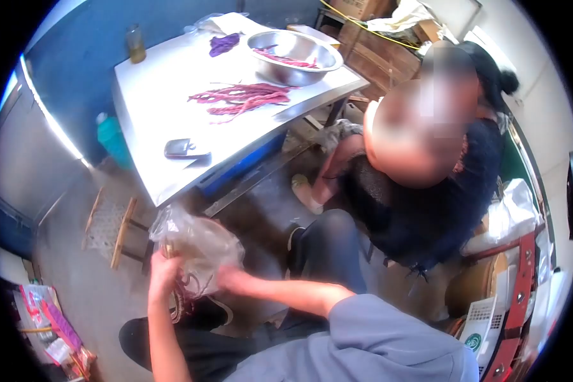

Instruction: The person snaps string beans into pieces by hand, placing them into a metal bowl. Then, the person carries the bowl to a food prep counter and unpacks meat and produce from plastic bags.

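Observation:
My left hand (164, 270) is closed around a bundle of dark red cords (183, 298) that hangs in loops below it. A small tan-gold end (168, 248) sticks up above its fingers. Just to the right, my right hand (233, 280) is smeared by motion, and its fingers do not show clearly. A clear plastic bag (194, 239) lies behind and between both hands, below the table's near corner. More red cords (245, 100) lie spread on the white table (156, 121), beside a steel basin (299, 70) with red strands in it.
On the table are a purple bundle (224, 44), a dark phone-like device (186, 149) and a glass jar (135, 44). A stool (111, 229) stands at left, near a teal bottle (113, 139). Another person (426, 191) sits close on the right. Packed bags (54, 318) lie lower left.

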`<state>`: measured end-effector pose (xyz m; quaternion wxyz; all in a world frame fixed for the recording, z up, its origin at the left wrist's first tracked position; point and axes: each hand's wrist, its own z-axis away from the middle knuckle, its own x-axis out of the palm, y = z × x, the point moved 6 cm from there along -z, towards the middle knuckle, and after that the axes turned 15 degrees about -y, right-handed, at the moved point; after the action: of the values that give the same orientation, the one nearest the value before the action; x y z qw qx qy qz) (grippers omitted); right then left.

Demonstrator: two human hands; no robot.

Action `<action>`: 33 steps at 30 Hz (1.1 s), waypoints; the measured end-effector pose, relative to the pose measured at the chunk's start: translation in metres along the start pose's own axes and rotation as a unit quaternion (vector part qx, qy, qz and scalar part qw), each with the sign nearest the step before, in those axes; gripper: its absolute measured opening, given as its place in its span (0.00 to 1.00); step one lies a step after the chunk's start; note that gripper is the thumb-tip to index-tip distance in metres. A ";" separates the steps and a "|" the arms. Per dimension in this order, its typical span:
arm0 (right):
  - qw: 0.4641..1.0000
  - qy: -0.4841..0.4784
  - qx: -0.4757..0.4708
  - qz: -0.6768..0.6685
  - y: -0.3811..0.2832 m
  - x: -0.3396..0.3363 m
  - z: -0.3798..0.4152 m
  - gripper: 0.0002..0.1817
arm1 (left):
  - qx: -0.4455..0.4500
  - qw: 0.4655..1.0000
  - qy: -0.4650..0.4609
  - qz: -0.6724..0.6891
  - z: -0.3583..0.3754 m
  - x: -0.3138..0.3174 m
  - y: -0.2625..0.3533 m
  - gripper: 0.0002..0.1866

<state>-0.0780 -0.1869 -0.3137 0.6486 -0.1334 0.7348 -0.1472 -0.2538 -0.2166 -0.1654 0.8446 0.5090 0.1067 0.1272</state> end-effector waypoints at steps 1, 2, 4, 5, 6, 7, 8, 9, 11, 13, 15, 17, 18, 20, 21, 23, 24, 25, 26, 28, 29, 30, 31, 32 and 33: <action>0.994 -0.040 0.052 -0.090 0.002 -0.002 0.001 0.02 | -0.003 0.999 -0.002 -0.045 -0.015 0.007 -0.015 0.10; 0.975 -0.079 0.103 -0.182 0.005 0.001 0.005 0.02 | -0.006 0.995 0.006 -0.100 -0.022 0.015 -0.017 0.12; 0.970 -0.045 0.088 -0.222 0.006 0.003 0.012 0.04 | 0.014 0.984 0.005 -0.175 -0.037 0.023 -0.033 0.13; 0.963 -0.015 0.069 -0.260 0.009 0.005 0.015 0.06 | 0.033 0.969 0.007 -0.245 -0.051 0.024 -0.049 0.14; 0.983 -0.027 0.038 -0.175 0.007 0.005 0.017 0.06 | 0.049 0.936 0.004 -0.349 -0.068 0.025 -0.065 0.17; 0.984 -0.020 0.042 -0.175 0.009 0.006 0.020 0.06 | 0.052 0.934 0.000 -0.354 -0.081 0.021 -0.085 0.17; 0.988 -0.019 0.053 -0.141 0.007 0.002 0.024 0.06 | 0.000 0.934 -0.062 -0.353 -0.076 0.034 -0.088 0.18; 0.992 -0.019 0.064 -0.108 0.004 -0.002 0.028 0.06 | -0.055 0.928 -0.121 -0.348 -0.065 0.048 -0.090 0.20; 0.986 -0.019 0.063 -0.150 0.007 -0.011 0.031 0.06 | -0.107 0.943 -0.142 -0.281 -0.053 0.055 -0.087 0.24; 0.979 -0.020 0.062 -0.194 0.007 -0.026 0.032 0.06 | -0.034 0.946 -0.034 -0.321 -0.052 0.046 -0.084 0.20; 0.976 -0.045 0.114 -0.182 0.004 -0.036 0.035 0.07 | -0.009 0.945 0.011 -0.326 -0.041 0.049 -0.067 0.21; 0.986 -0.024 0.075 -0.148 0.013 -0.006 0.034 0.07 | -0.013 0.938 0.041 -0.343 -0.033 0.047 -0.062 0.24; 0.952 -0.019 0.114 -0.284 0.008 -0.022 0.035 0.08 | -0.048 0.933 0.022 -0.356 -0.035 0.042 -0.071 0.26; 0.895 -0.028 0.154 -0.419 0.008 -0.034 0.037 0.09 | -0.148 0.949 -0.077 -0.268 -0.047 0.040 -0.102 0.22; 0.893 -0.034 0.157 -0.420 0.012 -0.019 0.037 0.09 | -0.062 0.953 -0.081 -0.287 -0.044 0.046 -0.095 0.13; 0.985 -0.032 0.068 -0.158 0.009 -0.018 0.040 0.10 | 0.006 0.972 -0.083 -0.220 -0.046 0.048 -0.090 0.11; 0.986 -0.021 0.062 -0.153 0.012 -0.017 0.041 0.11 | -0.048 0.987 -0.058 -0.141 -0.024 0.059 -0.055 0.12; 0.988 -0.007 0.057 -0.145 0.016 -0.019 0.039 0.13 | -0.053 0.993 -0.033 -0.101 -0.017 0.056 -0.039 0.18; 0.988 -0.007 0.054 -0.148 0.016 -0.021 0.038 0.13 | -0.013 0.998 -0.022 -0.064 -0.014 0.053 -0.028 0.18; 0.969 0.016 0.140 -0.204 0.026 -0.034 0.039 0.17 | 0.029 0.999 -0.009 -0.027 -0.007 0.051 -0.015 0.19; 0.969 0.015 0.138 -0.204 0.027 -0.043 0.039 0.17 | 0.061 0.998 -0.009 0.012 -0.002 0.051 -0.009 0.19; 0.980 -0.003 0.134 -0.151 0.027 -0.050 0.038 0.19 | 0.092 0.994 -0.009 0.051 0.004 0.051 -0.002 0.20; 0.987 -0.021 0.129 -0.096 0.027 -0.057 0.037 0.21 | 0.092 0.994 -0.007 0.052 0.011 0.049 0.002 0.20; 0.989 0.029 0.115 -0.089 0.025 -0.067 0.038 0.18 | 0.099 0.992 -0.050 0.060 0.018 0.052 0.008 0.20; 0.989 0.028 0.114 -0.088 0.024 -0.070 0.039 0.18 | 0.108 0.988 -0.092 0.069 0.025 0.056 0.013 0.20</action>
<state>-0.0309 -0.1397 -0.2635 0.6234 -0.1190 0.7162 -0.2901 -0.1942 -0.2132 -0.1457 0.7804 0.6126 0.0062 0.1252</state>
